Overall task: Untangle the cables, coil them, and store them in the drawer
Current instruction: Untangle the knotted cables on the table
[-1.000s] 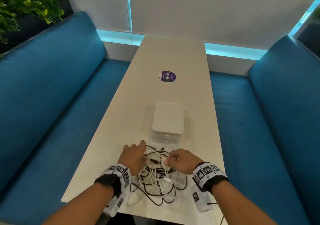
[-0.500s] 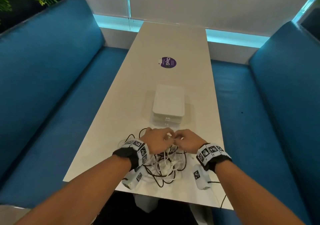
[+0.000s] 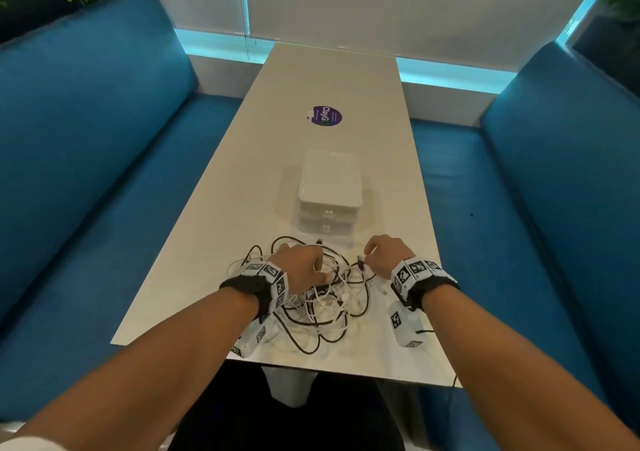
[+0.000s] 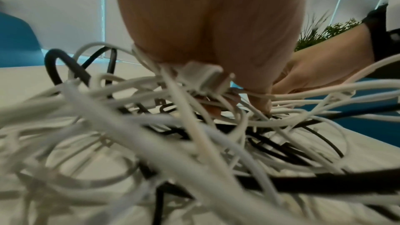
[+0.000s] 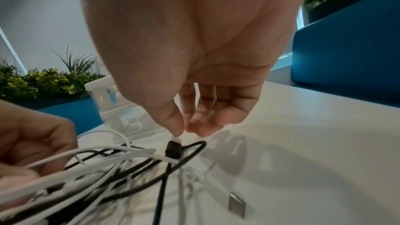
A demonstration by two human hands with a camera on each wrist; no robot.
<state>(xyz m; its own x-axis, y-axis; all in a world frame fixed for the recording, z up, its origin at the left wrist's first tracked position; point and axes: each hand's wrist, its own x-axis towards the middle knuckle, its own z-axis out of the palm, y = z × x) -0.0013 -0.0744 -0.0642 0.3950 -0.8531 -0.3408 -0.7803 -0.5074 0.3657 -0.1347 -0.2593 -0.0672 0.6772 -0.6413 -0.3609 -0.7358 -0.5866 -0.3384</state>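
Hands parted since the earlier frame, right one drawn out to the tangle's edge.

Nearest, the left hand (image 3: 302, 267) clutches white strands of the cables (image 3: 322, 306); the right hand (image 5: 184, 126) pinches a black plug (image 5: 173, 149), visible only from its wrist. Tugging could cinch knots. Beyond, the drawer unit (image 3: 329, 194) looks closed.

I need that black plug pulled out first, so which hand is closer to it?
Right. The right hand pinches the black plug by its tip; the left hand is off to its left, gripping white cables.
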